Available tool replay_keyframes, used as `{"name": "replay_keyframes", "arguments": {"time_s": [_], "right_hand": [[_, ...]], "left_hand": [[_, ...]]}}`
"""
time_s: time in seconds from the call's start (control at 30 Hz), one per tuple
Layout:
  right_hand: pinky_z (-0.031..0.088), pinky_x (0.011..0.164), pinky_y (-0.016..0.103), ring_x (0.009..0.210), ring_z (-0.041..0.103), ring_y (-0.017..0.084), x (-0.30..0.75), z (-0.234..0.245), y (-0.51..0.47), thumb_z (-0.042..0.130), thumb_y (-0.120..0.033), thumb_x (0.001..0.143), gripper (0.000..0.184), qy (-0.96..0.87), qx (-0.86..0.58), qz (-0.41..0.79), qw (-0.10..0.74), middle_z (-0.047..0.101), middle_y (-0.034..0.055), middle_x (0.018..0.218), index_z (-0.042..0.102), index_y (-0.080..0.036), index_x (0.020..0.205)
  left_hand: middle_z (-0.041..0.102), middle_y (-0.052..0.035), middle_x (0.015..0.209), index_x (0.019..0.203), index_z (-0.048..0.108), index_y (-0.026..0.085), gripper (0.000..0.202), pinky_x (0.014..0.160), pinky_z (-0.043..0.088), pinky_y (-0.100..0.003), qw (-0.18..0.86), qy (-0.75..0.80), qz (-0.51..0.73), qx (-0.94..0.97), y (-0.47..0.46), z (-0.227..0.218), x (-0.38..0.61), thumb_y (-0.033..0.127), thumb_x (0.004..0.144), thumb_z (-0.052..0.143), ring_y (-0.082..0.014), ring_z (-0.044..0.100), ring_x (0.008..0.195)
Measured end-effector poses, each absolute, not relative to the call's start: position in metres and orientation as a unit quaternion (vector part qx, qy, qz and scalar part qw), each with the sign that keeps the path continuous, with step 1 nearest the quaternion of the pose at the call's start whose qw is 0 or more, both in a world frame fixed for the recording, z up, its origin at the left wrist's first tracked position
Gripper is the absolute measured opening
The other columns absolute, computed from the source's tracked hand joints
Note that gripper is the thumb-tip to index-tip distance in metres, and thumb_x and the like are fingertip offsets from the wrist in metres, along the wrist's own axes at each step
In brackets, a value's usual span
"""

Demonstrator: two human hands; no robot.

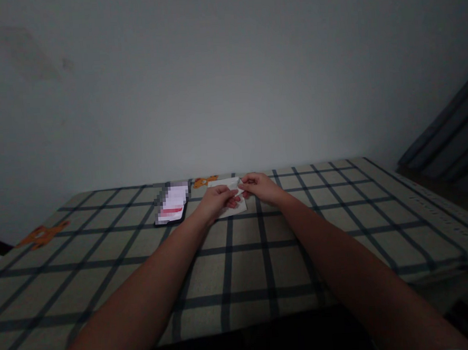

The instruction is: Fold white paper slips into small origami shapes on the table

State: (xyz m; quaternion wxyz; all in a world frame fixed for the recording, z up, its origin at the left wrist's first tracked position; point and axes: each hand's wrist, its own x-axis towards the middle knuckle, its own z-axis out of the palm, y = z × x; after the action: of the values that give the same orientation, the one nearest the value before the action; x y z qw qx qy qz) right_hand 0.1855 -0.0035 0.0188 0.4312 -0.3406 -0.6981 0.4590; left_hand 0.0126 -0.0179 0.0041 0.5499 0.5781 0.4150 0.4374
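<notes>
The sheet looks like matt paper, the tablecloth matt cloth, the wall matt.

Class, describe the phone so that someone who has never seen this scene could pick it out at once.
Start with the checked cloth spread below the pale wall. On its far half, just left of the person's left hand, lies the phone. Unlike the white paper at that hand, it is dark-edged and lit, with a reddish band across its screen.
</notes>
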Motion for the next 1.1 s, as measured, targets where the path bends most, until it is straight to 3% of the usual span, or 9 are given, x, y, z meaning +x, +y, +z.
{"name": "replay_keyframes", "arguments": {"time_s": [0.13,0.3,0.5,0.83,1.1], "right_hand": [[0.041,0.053,0.019,0.054,0.053,0.008,0.188,0.018,-0.003,0.058,-0.031,0.072,0.018,-0.721,-0.332,0.449,0.410,0.055,-0.0016,0.061,0.056,-0.014,0.074],[0.041,0.053,0.020,0.054,0.053,0.008,0.188,0.014,-0.003,0.058,-0.030,0.073,0.018,-0.731,-0.343,0.443,0.391,0.056,-0.0012,0.061,0.058,-0.013,0.078],[0.046,0.056,0.022,0.059,0.054,0.009,0.183,0.010,0.000,0.057,-0.032,0.074,0.020,-0.715,-0.330,0.468,0.401,0.059,0.0015,0.070,0.060,-0.013,0.080],[0.048,0.058,0.022,0.065,0.056,0.010,0.183,0.010,0.002,0.059,-0.027,0.073,0.014,-0.705,-0.330,0.451,0.437,0.060,0.0018,0.072,0.060,-0.014,0.075],[0.048,0.058,0.022,0.065,0.054,0.009,0.181,0.011,0.002,0.060,-0.029,0.071,0.015,-0.670,-0.323,0.488,0.457,0.056,0.0003,0.071,0.057,-0.015,0.072]], "left_hand": [[0.064,-0.0066,0.065,0.074,0.062,0.012,0.029,0.056,0.048,-0.028,0.487,0.424,0.434,0.627,-0.016,0.001,0.012,0.040,0.071,0.060,-0.0148,0.059,0.057],[0.065,-0.0066,0.086,0.092,0.065,0.015,0.035,0.060,0.048,-0.027,0.390,0.399,0.478,0.678,-0.009,0.000,0.007,0.044,0.073,0.057,-0.0136,0.059,0.063],[0.066,-0.0060,0.078,0.089,0.065,0.015,0.033,0.056,0.046,-0.025,0.332,0.417,0.459,0.711,-0.009,0.001,0.004,0.043,0.074,0.057,-0.0144,0.060,0.061],[0.067,-0.0081,0.078,0.103,0.061,0.013,0.042,0.056,0.047,-0.026,0.444,0.401,0.445,0.666,-0.019,0.009,0.011,0.039,0.070,0.063,-0.0150,0.062,0.061],[0.067,-0.0082,0.077,0.084,0.069,0.013,0.032,0.057,0.046,-0.025,0.442,0.419,0.505,0.611,-0.014,0.004,0.011,0.038,0.064,0.068,-0.0144,0.059,0.062]]}}
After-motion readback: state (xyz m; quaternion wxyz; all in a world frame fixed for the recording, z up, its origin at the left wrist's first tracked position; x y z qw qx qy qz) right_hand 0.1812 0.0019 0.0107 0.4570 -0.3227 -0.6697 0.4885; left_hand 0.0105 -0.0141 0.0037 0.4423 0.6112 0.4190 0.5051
